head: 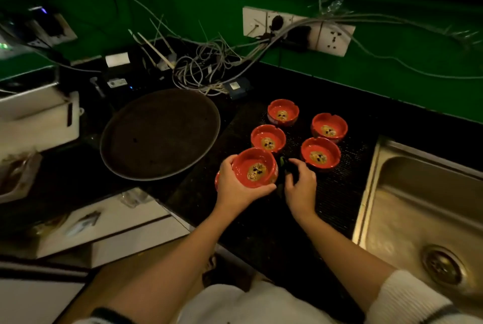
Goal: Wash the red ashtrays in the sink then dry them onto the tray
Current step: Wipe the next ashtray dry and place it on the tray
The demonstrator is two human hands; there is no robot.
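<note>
While the stainless steel sink (418,208) sits at the right, the round dark tray (159,134) lies left of four red ashtrays (320,152) on the black counter (264,232); the left hand (235,187) grips a fifth red ashtray (254,168), and the right hand (300,185) pinches a small dark green thing (283,164) beside it

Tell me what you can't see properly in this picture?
All from the head view:
- The dark thing the right hand pinches: too dark and half covered by fingers to name.
- The sink: cut off by the right edge; no tap visible.
- The near side of the ashtray gripped by the left hand: hidden behind that hand.
- The design inside the ashtrays: too small to read.
</note>
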